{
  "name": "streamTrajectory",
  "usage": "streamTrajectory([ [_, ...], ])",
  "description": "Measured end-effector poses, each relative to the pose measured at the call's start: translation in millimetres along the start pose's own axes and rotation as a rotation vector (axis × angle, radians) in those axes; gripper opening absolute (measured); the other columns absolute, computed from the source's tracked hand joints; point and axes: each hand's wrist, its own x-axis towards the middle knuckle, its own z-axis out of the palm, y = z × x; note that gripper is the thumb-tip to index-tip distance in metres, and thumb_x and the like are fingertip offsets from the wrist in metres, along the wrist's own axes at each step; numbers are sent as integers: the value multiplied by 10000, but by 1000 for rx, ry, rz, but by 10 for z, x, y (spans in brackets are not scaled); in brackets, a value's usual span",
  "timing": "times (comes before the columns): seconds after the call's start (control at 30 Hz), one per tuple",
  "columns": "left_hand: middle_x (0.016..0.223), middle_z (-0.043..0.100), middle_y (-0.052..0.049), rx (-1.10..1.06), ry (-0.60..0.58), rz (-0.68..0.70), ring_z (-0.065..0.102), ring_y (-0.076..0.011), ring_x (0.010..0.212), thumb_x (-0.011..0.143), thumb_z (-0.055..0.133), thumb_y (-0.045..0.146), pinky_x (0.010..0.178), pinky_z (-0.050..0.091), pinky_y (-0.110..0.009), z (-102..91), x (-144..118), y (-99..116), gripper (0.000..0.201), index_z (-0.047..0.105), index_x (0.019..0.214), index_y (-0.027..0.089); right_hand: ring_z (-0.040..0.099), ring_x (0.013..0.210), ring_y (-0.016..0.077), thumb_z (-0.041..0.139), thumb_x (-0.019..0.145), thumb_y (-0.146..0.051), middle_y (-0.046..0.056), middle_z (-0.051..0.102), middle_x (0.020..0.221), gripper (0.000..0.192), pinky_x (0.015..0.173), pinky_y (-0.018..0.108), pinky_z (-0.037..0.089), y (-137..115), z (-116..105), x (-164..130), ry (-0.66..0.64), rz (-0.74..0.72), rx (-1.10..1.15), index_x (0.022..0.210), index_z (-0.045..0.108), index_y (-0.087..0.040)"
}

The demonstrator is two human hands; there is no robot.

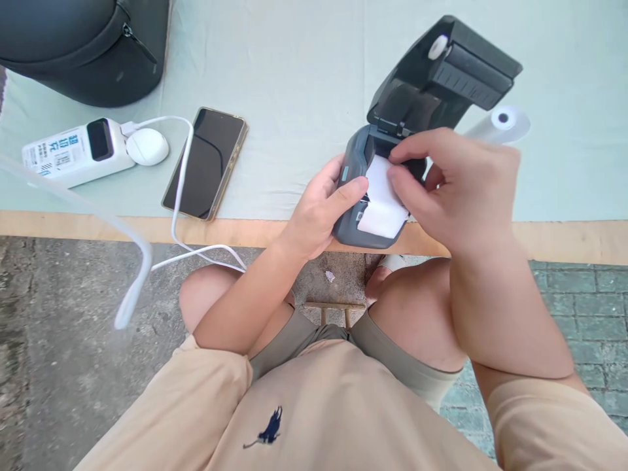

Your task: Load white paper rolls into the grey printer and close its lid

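Observation:
My left hand grips the left side of a dark grey portable receipt printer, its thumb lying over the edge of the paper bay. The printer's black lid stands swung up, away from me, with a roller along its far edge. Inside the bay is a white paper roll, its loose end reaching over the near rim. My right hand reaches in from the right, thumb and forefinger closed against the roll; its other fingers are curled and partly hidden. Behind this hand, a second paper roll lies on the table.
On the pale green tabletop, a phone lies left of the printer. Further left are a white power bank with a round white charger and a looping white cable. A black bag fills the far left corner.

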Motion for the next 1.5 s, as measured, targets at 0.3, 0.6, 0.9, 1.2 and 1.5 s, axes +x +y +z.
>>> streamTrajectory([
  [0.3, 1085, 629, -4, 2, -8, -10, 621, -177, 1058, 861, 508, 343, 807, 547, -246, 1, -18, -19, 264, 507, 1102, 235, 444, 521, 42, 649, 670, -315, -58, 646, 876, 376, 517, 236, 354, -57, -109, 12, -222, 56, -35, 1034, 573, -258],
  [0.6, 1081, 653, -15, -138, 91, 70, 639, -177, 1048, 880, 476, 335, 837, 580, -281, -4, 44, -24, 249, 499, 1092, 206, 434, 469, 55, 607, 665, -395, -18, 530, 696, 360, 352, 211, 295, 252, -24, -60, -18, 370, 943, 978, 512, -244],
  [0.9, 1082, 655, -14, -98, 108, 90, 558, -234, 1194, 886, 443, 359, 937, 551, -368, -1, 57, -27, 235, 548, 1014, 193, 560, 699, 89, 600, 737, -388, 2, 558, 853, 314, 680, 295, 520, 400, 36, -334, 27, 347, 595, 1009, 510, -260],
  [1.2, 1016, 669, 6, -13, 133, 88, 457, -207, 1296, 887, 439, 391, 1004, 504, -326, 23, 47, -10, 241, 583, 929, 203, 571, 946, 186, 634, 690, -344, 15, 599, 1040, 404, 862, 417, 472, 394, 83, -289, -121, 269, 57, 1063, 509, -256],
  [1.5, 990, 675, -5, -22, 103, 95, 438, -198, 1312, 888, 449, 381, 1064, 454, -316, 12, 55, 0, 233, 575, 914, 187, 460, 1131, 198, 617, 711, -353, 80, 454, 1182, 491, 947, 367, 433, 573, -113, -123, 298, 282, -129, 1164, 474, -227],
])
